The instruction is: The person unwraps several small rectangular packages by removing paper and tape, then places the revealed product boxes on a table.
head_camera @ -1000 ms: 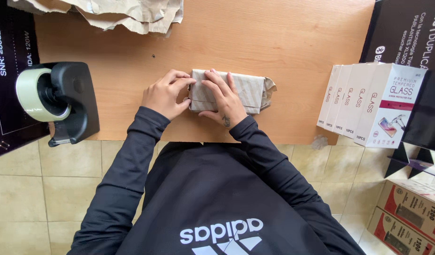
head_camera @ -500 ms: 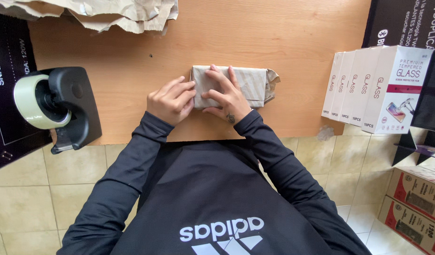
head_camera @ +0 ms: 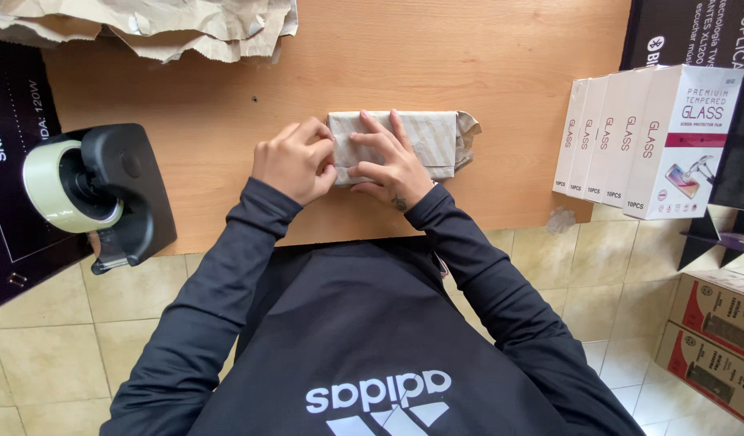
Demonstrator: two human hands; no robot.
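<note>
- The parcel, a flat package wrapped in brown paper, lies on the wooden desk, about midway along its near edge and a little back from it.
- Compared with one second ago, the parcel lies more square to the near edge; before, it was a little turned. Its place on the desk seems almost the same, though the camera itself also moved.
- The left hand is at the left end of the parcel. Its fingers are curled and press on the folded paper there. I cannot tell if it pinches a flap or only pushes it down.
- The right hand lies flat on top of the parcel with fingers spread and pressing. It holds the parcel down; it does not grasp around it.
- Both hands have stayed on the left end through the last second, so the folding of this end appears to be going on, not finished.
- The right end of the parcel is crumpled and loose, and no hand touches it.
- The tape dispenser stands at the near left corner of the desk, untouched.
- White boxes stand at the right edge; loose brown paper lies at the far left corner.
</note>
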